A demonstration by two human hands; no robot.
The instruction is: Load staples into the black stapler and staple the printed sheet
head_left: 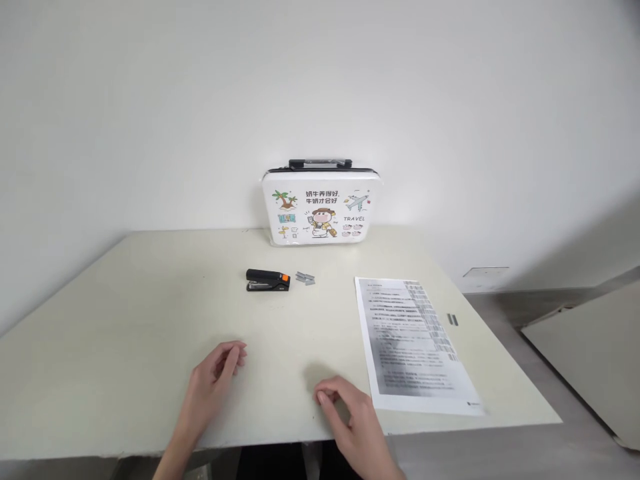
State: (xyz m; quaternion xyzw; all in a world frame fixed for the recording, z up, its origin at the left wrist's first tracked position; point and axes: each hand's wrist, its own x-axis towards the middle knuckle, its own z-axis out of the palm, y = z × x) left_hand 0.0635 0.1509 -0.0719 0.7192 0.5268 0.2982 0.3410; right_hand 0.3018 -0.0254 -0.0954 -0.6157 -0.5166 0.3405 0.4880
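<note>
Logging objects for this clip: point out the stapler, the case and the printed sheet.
Stapler [268,280]: head view, middle of its black body.
Case [299,230]: head view, its white front.
Sheet [407,347]: head view, middle of the printed side.

Ltg. mod. bright, diffuse; soft shadow on table [150,347] just beyond R hand [357,417], deeper shade on wall [575,240] far to its R, faint glint on case handle [321,162] well beyond, print on adj. sheet [410,347] part. blurred, wide-angle stretch at edges.
</note>
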